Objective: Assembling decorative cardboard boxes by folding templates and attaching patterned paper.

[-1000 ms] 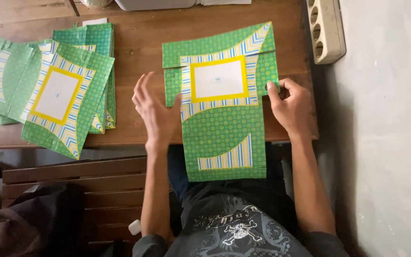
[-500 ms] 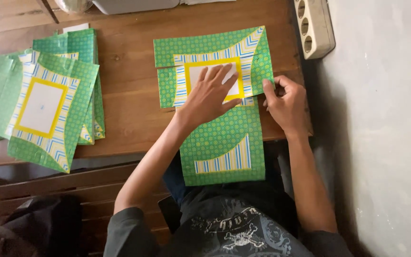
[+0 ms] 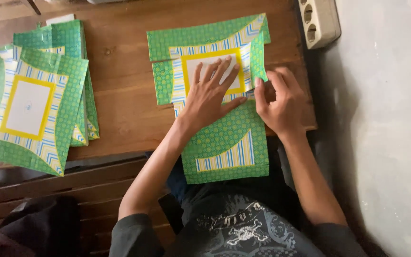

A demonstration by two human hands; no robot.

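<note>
My left hand (image 3: 210, 97) lies flat, fingers (image 3: 215, 71) spread and released, pressing down on the green paper sheet (image 3: 224, 138) in front of me on the wooden worktop (image 3: 120, 95). The sheet is covered in a small green dot pattern, with curved bands of blue, white and yellow stripes. Near its top is a white square panel (image 3: 193, 66) framed in bright yellow, and my left palm covers most of that panel. The sheet's lower part hangs past the worktop's near edge over my lap, showing one more striped curve.

My right hand (image 3: 281, 102) sits just right of the left hand, at the sheet's right edge. Its fingers (image 3: 259, 90) are bent and pinching a folded flap of the sheet there.

Well to the left of the sheet lies a stack of like sheets (image 3: 39, 104), fanned out, the top one showing the same yellow-framed white square. It juts over the worktop's near edge. Beyond the sheet's upper right corner, at the worktop's far corner, rests a beige power strip (image 3: 318, 21) with round sockets. Right of it is a grey floor (image 3: 386, 123).
</note>
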